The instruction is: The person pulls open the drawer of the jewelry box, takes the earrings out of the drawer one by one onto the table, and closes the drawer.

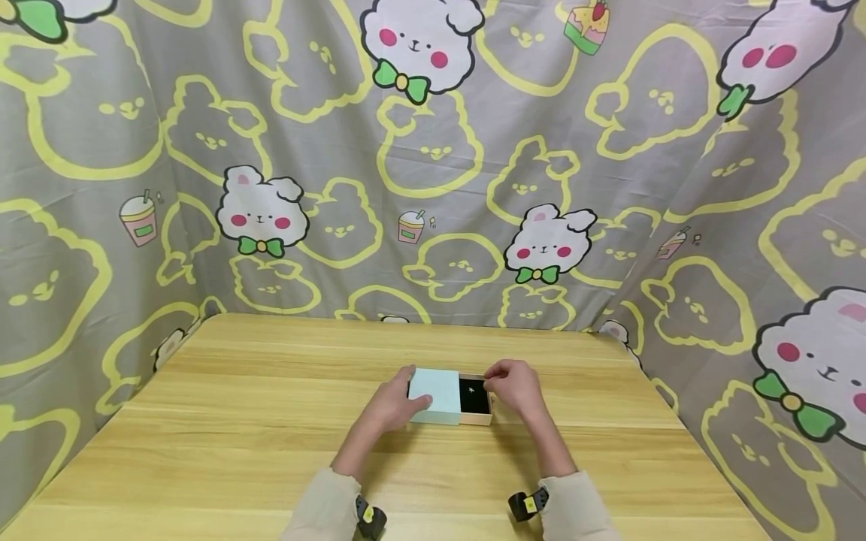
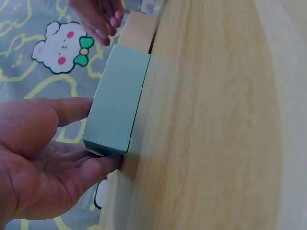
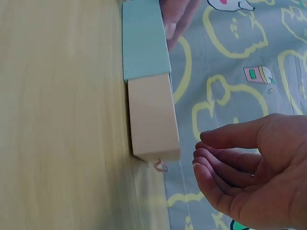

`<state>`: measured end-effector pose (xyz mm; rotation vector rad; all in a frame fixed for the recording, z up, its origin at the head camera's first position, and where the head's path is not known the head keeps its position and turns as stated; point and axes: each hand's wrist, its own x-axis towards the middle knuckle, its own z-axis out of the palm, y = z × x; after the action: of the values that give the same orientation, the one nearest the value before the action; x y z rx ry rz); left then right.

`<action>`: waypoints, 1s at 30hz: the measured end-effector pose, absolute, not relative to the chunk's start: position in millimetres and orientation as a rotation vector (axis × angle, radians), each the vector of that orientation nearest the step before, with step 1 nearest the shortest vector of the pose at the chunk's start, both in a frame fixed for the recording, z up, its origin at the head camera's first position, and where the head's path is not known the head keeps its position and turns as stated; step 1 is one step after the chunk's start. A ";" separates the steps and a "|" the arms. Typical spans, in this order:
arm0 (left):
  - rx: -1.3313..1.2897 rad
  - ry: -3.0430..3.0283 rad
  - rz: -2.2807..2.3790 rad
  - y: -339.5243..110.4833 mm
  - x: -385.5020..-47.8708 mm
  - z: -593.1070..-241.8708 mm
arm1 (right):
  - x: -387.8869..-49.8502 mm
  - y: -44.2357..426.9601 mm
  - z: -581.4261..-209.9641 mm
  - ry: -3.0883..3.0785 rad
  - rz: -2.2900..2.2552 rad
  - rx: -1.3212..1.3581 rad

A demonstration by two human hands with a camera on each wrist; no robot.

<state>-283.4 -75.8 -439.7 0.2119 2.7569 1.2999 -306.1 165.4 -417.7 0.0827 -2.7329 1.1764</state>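
Head view: the left hand [image 1: 392, 402] grips the light blue cover [image 1: 436, 391] with its thumb and fingers. The right hand [image 1: 517, 385], fingers loosely bent, is near the peach tray [image 1: 476, 420] sticking out of the cover. Inside is a black pad [image 1: 476, 403] with a tiny star [image 1: 471, 390]. Cover and tray sit on the desk [image 1: 271, 421].

Two hands [image 1: 395, 400] [image 1: 517, 385], one box cover [image 1: 438, 392], one drawer [image 1: 476, 419], one table [image 1: 203, 451], two wrist-worn cameras [image 1: 370, 520] [image 1: 524, 506]
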 end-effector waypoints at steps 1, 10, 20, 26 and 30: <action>0.210 2.757 1.299 -75.7 -283.5 -439.7 | -305.9 163.6 -417.9 -2.733 1.184 0.095; 0.218 2.752 1.299 -75.9 -282.6 -438.4 | -303.5 148.9 -423.3 -2.747 1.210 0.186; 0.216 2.749 1.307 -75.9 -283.6 -440.2 | -300.1 141.4 -429.3 -2.778 1.143 0.186; 0.205 2.748 1.314 -75.5 -283.4 -439.2 | -299.1 138.9 -429.5 -2.827 1.134 0.170; 0.200 2.746 1.315 -75.4 -282.5 -438.1 | -299.3 138.5 -429.8 -2.861 1.109 0.187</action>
<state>-282.5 -75.4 -438.1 0.2004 2.7462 1.3149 -299.3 138.5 -429.8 0.1867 -2.8613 1.1087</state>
